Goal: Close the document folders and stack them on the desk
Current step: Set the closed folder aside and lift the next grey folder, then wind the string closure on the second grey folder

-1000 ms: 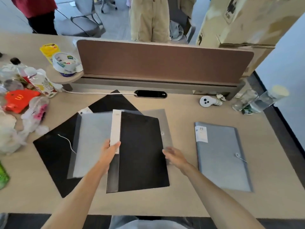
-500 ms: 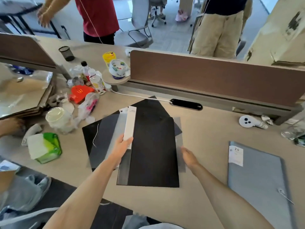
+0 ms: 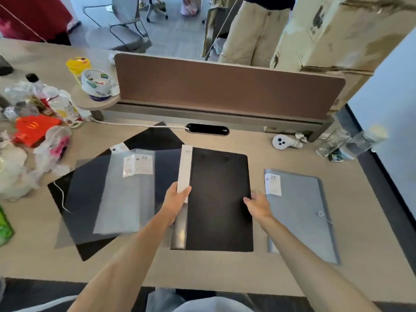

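A closed black folder (image 3: 219, 199) with a white spine label lies at the desk's middle. My left hand (image 3: 176, 202) grips its spine edge. My right hand (image 3: 257, 203) rests at its right edge with fingers curled on it. To the left, a translucent grey folder (image 3: 126, 192) with a "20" sticker lies open on top of a black folder (image 3: 74, 190) with a white string. A closed grey folder (image 3: 299, 212) with a "20" sticker and a string tie lies flat to the right.
A brown divider panel (image 3: 225, 86) stands along the desk's back. Bottles, bags and wrappers (image 3: 38, 131) crowd the left. A white round device (image 3: 281, 142) and clear bottles (image 3: 346, 143) sit at the back right. People stand beyond the divider.
The black folder has shifted right, off the grey open folder, uncovering its sticker. It now lies close to the grey folder on the right. Both hands moved with it.
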Motion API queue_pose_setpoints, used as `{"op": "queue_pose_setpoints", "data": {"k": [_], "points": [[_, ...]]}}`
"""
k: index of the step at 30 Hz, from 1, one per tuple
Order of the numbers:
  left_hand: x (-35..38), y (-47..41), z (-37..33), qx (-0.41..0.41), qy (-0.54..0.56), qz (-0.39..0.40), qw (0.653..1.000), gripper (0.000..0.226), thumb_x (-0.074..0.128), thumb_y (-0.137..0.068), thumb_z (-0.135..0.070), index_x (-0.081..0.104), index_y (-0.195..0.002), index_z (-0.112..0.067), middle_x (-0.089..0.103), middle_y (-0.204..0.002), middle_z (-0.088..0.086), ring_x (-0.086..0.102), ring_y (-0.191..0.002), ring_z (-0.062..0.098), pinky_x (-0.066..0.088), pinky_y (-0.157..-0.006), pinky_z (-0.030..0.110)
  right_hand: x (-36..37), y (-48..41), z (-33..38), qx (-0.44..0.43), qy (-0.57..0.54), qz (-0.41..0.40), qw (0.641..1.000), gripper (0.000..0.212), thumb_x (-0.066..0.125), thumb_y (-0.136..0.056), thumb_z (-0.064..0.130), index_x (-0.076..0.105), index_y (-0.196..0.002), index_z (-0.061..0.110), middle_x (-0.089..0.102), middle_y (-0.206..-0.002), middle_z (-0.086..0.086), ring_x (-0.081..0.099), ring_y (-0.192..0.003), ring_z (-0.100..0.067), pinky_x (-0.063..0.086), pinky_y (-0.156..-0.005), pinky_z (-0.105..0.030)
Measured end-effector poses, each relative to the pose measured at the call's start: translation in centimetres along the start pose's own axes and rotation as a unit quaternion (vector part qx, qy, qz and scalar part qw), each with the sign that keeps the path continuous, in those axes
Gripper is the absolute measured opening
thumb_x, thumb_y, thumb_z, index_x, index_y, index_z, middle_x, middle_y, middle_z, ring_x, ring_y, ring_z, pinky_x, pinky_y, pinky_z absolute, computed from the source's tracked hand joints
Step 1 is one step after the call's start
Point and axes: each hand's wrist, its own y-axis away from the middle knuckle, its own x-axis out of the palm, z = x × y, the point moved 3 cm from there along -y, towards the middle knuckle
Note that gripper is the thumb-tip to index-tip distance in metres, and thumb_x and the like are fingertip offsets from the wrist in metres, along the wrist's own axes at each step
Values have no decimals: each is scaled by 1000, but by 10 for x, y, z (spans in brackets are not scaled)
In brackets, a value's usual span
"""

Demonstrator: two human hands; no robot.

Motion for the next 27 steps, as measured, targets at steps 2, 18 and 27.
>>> {"op": "queue_pose_setpoints", "data": {"k": [2, 18, 27], "points": [[28, 1, -1, 6, -54, 15, 998, 39, 49, -98, -23, 41, -135, -12, 53, -124, 2, 51, -108, 17, 39, -89, 26, -13, -4, -17, 20, 19, 12, 1000, 29, 52, -89, 17, 61, -117, 12, 64, -116, -3, 57, -100, -20, 42, -84, -27], [245, 24, 6, 66, -289, 237, 925, 58, 52, -94, -16, 28, -147, -17, 34, -150, 2, 34, -138, 20, 29, -111, 33, -139, -39, -162, 86, 119, -102, 984, 47, 54, -89, 33, 48, -135, 23, 33, -150, -9, 31, -138, -29, 30, -113, -44], [302, 25, 10, -95, -61, 170, 979, 42, 68, -83, -7, 43, -116, -13, 59, -112, -4, 57, -103, 13, 47, -87, 27, -161, -34, -200, 28, 255, -70, 964, 54, 56, -86, 47, 43, -136, 33, 16, -158, -5, 12, -145, -32, 22, -117, -47]]}}
